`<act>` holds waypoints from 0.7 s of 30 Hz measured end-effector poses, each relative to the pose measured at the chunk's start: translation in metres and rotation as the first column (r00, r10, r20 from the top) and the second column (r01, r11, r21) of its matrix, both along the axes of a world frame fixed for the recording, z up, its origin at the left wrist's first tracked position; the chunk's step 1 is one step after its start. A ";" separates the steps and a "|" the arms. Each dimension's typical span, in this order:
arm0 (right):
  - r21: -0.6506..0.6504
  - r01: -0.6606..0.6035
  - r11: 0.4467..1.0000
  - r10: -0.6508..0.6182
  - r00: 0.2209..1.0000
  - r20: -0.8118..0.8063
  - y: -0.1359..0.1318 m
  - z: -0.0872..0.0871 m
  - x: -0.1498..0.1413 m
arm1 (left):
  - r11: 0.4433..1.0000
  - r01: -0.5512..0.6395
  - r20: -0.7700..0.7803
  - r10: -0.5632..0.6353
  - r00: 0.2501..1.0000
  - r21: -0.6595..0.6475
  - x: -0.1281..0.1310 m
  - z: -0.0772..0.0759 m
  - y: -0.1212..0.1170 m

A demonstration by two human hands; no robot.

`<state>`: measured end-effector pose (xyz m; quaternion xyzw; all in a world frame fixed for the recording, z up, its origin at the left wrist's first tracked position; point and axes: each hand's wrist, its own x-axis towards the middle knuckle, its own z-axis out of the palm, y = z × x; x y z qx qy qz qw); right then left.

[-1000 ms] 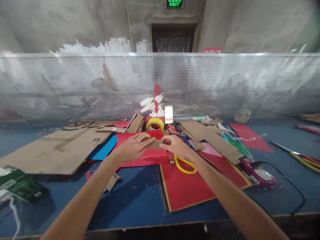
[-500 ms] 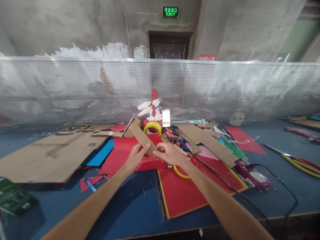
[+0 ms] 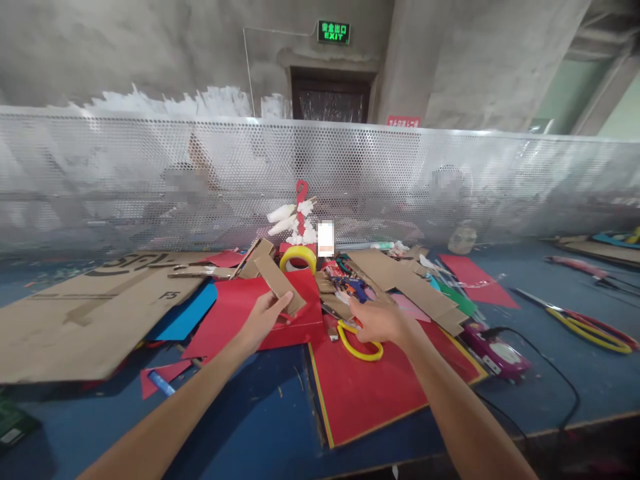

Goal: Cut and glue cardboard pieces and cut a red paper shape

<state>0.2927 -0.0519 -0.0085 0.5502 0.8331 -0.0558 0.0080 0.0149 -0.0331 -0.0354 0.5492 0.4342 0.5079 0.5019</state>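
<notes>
My left hand grips a cardboard strip, thumb on top, tilted above a red paper-covered box. My right hand is apart from the strip, its index finger stretched forward and the others partly hidden. It is over the yellow-handled scissors, just short of a blue glue gun; no held thing shows in it. Behind the strip stands a roll of yellow tape.
A large cardboard sheet lies left, over blue card. Red card is in front on the right. Further right are cardboard pieces, a purple power box with a black cord, and large scissors. A perforated metal screen closes the back.
My right hand has let go of the cardboard strip and moved right, over the scissors. My left hand still holds the strip. The whole view has shifted slightly.
</notes>
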 end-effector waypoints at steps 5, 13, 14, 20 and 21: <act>-0.128 0.022 0.991 -0.027 0.999 -0.037 -0.005 0.015 -0.005 | 1.000 0.002 -0.002 -0.002 1.000 -0.008 -0.003 0.004 0.006; -0.069 -0.038 0.997 0.015 0.953 -0.303 0.001 0.028 0.024 | 0.998 -0.029 0.184 0.037 0.982 -0.048 -0.007 0.006 0.022; -0.069 -0.030 0.997 0.005 0.938 -0.348 0.000 0.031 0.029 | 0.998 -0.039 0.206 0.049 0.977 -0.055 -0.008 0.006 0.022; -0.198 -0.032 0.980 -0.107 0.750 -0.652 -0.006 0.047 0.047 | 0.996 -0.057 0.305 0.074 0.949 -0.066 -0.008 0.007 0.023; -0.202 -0.051 0.978 -0.108 0.705 -0.701 -0.005 0.047 0.048 | 0.996 -0.059 0.319 0.076 0.945 -0.061 -0.008 0.007 0.023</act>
